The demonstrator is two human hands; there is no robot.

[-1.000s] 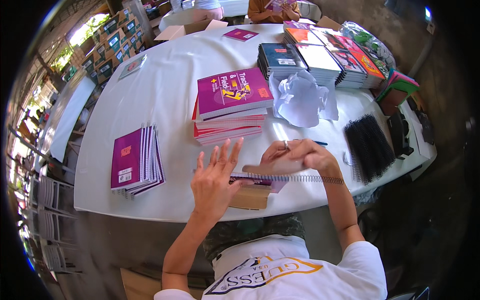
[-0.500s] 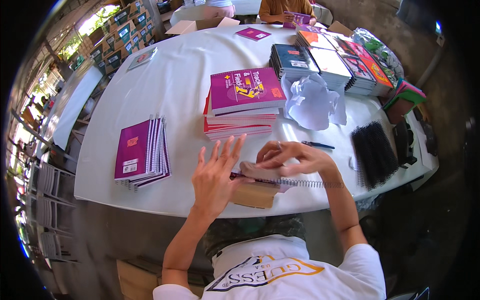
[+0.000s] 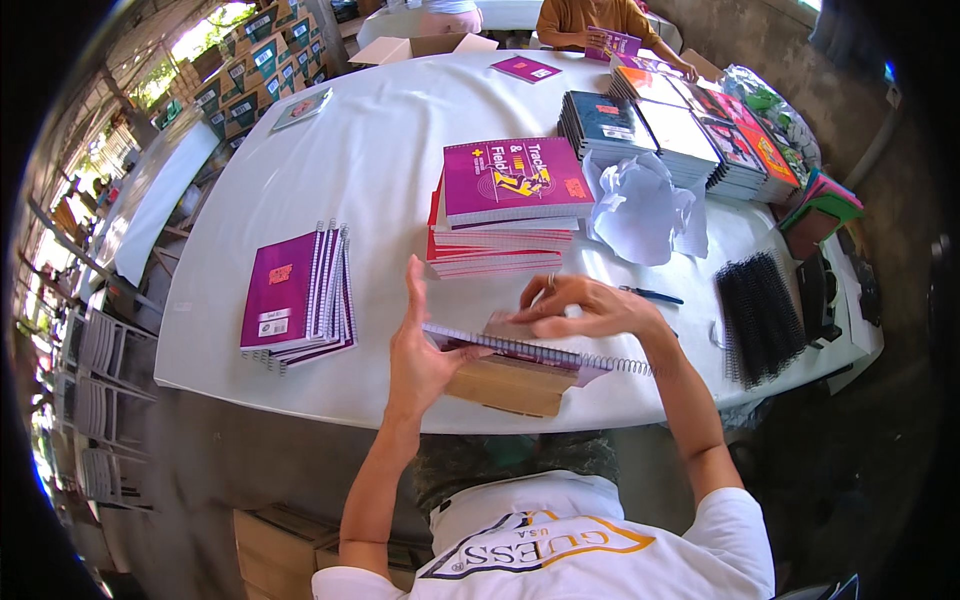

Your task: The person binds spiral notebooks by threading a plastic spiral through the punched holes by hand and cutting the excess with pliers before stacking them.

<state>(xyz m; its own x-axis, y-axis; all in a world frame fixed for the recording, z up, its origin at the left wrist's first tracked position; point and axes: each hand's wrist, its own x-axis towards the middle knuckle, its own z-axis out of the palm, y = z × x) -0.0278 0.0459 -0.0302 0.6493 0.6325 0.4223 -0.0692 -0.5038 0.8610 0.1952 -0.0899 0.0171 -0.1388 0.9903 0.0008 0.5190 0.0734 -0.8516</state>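
Note:
A purple notebook point(image 3: 500, 343) lies at the front edge of the table, its bound edge toward me, on a brown cardboard block point(image 3: 510, 388). A dark spiral coil point(image 3: 615, 363) runs along that edge and sticks out past its right end. My left hand point(image 3: 420, 350) grips the notebook's left end, thumb on the near side and fingers raised. Just above the bound edge is my right hand point(image 3: 585, 305), fingers bent over a greyish-brown pad point(image 3: 505, 325) that is partly hidden. Beyond stands a stack of purple notebooks point(image 3: 510, 185) with red-edged ones beneath.
Several coil-bound purple notebooks point(image 3: 290, 290) lie at left. Rightward are crumpled white paper point(image 3: 640, 210), pliers point(image 3: 655, 295) and a pile of black coils point(image 3: 757, 318). Notebook stacks point(image 3: 690, 130) fill the far right. Across the table, a person point(image 3: 600, 30) handles a purple notebook.
The left fingers have gone from spread to upright at the notebook's end. More of the notebook's bound edge shows, and less coil sticks out on the right.

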